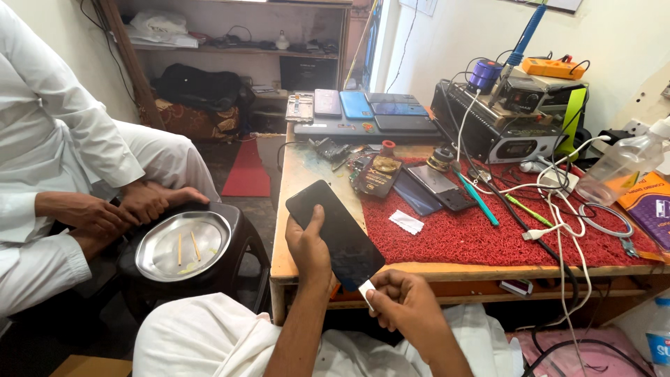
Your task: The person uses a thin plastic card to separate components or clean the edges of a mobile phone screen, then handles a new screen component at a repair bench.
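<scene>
Orange package (649, 202) at bench's right edge. Our left hand (309, 251) grips a black, glossy phone (333, 234) over the bench's front edge; right hand (405, 304) pinches a small white tab (366, 288) at its lower corner.

Left hand (310, 253) curled in a grip, right hand (405, 304) fingers pinched.

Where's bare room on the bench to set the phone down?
Bare wood strip left of the red mat, behind the phone in the left hand. The mat's front is open between the white wipe and white cables. The right hand pinches a white tab. Crowded: the back row of phones and the right side under cables.
</scene>
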